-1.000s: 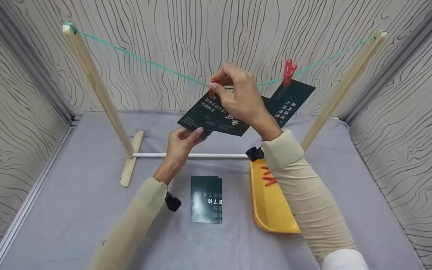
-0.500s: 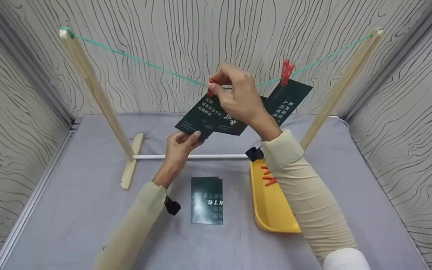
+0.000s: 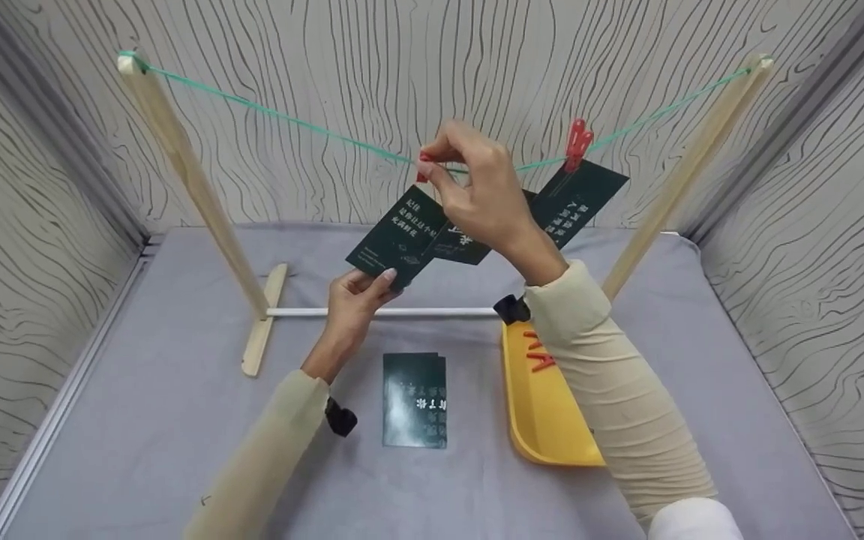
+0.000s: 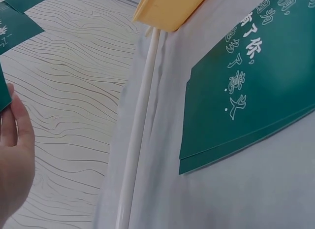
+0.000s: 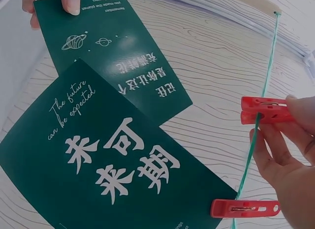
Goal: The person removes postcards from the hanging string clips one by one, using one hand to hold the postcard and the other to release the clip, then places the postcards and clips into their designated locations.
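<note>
My left hand [image 3: 353, 304] pinches the lower edge of a dark green printed card [image 3: 391, 232] below the string. A red clothespin [image 5: 266, 111] sits across the green string [image 3: 282, 116], pinched between the thumb and fingers of my right hand [image 3: 486, 191]. In the right wrist view, the held card's near corner lies apart from this clothespin. A second green card [image 5: 49, 165] hangs beside it from another red clothespin [image 5: 241, 208] and partly overlaps it. Farther right, a third card [image 3: 586, 196] hangs under a red clothespin [image 3: 576, 146].
Two wooden posts [image 3: 184, 172] hold the string, with a white bar [image 3: 432, 312] between them low down. A small stack of green cards [image 3: 413, 405] lies on the grey cloth [image 3: 139, 435]. Partly under my right arm, a yellow tray [image 3: 526, 427] contains red clothespins [image 3: 541, 362].
The card in my left hand has moved slightly down and left, so its top corner now shows below the clothespin that overlapped it earlier. My right hand stays at the string.
</note>
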`<state>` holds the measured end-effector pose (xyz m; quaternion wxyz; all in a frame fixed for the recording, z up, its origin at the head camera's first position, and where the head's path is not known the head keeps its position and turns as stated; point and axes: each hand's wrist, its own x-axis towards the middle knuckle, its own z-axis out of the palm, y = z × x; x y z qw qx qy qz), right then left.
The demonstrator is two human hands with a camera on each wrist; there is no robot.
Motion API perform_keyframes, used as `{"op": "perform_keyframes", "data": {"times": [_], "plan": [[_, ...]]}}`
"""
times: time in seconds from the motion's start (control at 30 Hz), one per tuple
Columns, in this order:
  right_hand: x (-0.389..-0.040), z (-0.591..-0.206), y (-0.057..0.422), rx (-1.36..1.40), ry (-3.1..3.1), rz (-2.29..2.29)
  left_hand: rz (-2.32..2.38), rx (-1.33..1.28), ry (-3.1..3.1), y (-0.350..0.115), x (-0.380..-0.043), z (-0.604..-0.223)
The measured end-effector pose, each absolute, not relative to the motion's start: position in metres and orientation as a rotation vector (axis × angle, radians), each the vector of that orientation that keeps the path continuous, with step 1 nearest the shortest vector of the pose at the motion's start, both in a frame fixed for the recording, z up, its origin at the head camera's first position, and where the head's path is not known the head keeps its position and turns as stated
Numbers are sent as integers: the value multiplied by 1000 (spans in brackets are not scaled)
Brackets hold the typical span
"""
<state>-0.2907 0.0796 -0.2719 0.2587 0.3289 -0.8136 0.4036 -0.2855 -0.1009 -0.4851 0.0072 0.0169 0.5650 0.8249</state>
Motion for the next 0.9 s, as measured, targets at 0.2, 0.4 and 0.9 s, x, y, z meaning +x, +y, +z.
{"op": "perform_keyframes", "data": {"times": [0.2, 0.4, 0.9], "plan": [[-285, -265, 85, 923, -2129, 1019, 2570, 38, 1755, -98, -287, -484], [-279, -260, 88, 972, -2042, 909, 2592, 7, 1739, -96, -288, -486], [-253, -251, 93, 1044, -1886, 933, 2499, -43, 1834, -104, -287, -486]]}}
